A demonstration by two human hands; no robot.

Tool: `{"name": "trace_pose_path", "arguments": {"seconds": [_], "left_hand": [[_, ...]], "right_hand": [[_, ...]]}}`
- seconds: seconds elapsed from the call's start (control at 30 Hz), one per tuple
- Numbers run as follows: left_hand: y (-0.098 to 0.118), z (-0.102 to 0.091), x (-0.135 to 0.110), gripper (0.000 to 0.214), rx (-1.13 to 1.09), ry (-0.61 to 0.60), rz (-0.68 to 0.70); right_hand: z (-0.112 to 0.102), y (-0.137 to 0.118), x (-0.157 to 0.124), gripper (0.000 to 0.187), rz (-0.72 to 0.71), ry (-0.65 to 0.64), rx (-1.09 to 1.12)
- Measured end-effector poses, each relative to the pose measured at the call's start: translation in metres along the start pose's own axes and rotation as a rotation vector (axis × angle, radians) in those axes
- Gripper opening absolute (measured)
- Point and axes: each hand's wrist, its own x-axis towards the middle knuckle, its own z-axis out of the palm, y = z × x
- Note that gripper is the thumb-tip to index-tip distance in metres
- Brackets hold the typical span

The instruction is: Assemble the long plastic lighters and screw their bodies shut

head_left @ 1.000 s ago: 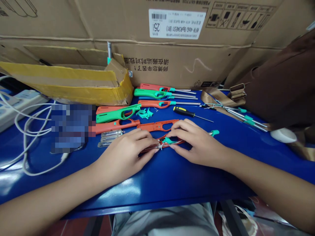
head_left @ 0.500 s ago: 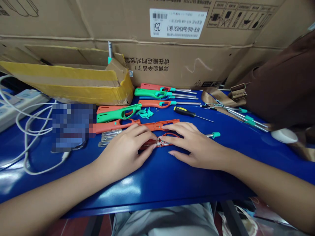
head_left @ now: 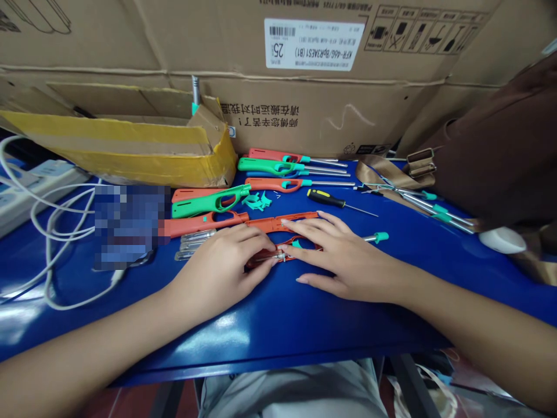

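My left hand [head_left: 237, 255] is closed around the left end of an opened red-orange lighter casing [head_left: 294, 238] lying on the blue table. Inside that casing, a clear fuel tank [head_left: 264, 255] with a metal valve end shows beside my left fingertips. My right hand [head_left: 343, 255] is spread over the casing's right part, middle fingertip at the valve and thumb apart. Part of the trigger area, teal inside, is hidden under its fingers. Just behind lies another orange casing half [head_left: 263, 224], its right part touched by my right index finger. A metal tube with a teal tip [head_left: 381, 237] sticks out at right.
Behind are green lighter casings [head_left: 200, 203], assembled lighters [head_left: 278, 184], small teal triggers [head_left: 256, 201] and a screwdriver [head_left: 326, 197]. Clear tanks [head_left: 191, 244] lie left. A yellow-taped box [head_left: 174, 155], white cable [head_left: 46, 249] and metal tubes [head_left: 439, 213] stand farther out.
My right fingers have shifted slightly left and spread over the casing, index finger farther onto the rear half. The left hand holds nearly the same place.
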Motion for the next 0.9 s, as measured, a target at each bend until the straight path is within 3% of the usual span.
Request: {"name": "trace_pose_path", "arguments": {"seconds": [0.17,0.3,0.47,0.63,0.73,0.9], "left_hand": [[0.003,-0.002,0.001,0.015,-0.027,0.007,-0.014],[0.004,-0.003,0.000,0.014,-0.030,0.014,-0.007],[0.004,-0.004,-0.001,0.012,-0.030,0.003,0.002],[0.001,-0.002,0.000,0.011,-0.032,-0.018,-0.009],[0.000,-0.002,0.000,0.011,-0.024,-0.020,-0.005],[0.000,-0.003,0.000,0.011,-0.018,-0.017,-0.002]], "right_hand": [[-0.004,0.007,0.001,0.034,0.115,0.133,0.013],[-0.009,0.017,0.001,0.014,0.245,0.164,0.077],[-0.014,0.026,0.001,0.017,0.325,0.273,0.309],[-0.017,0.029,0.002,0.003,0.439,0.152,0.399],[-0.015,0.030,0.004,0.009,0.484,0.033,0.411],[-0.009,0.029,0.005,0.008,0.407,0.073,0.412]]}}
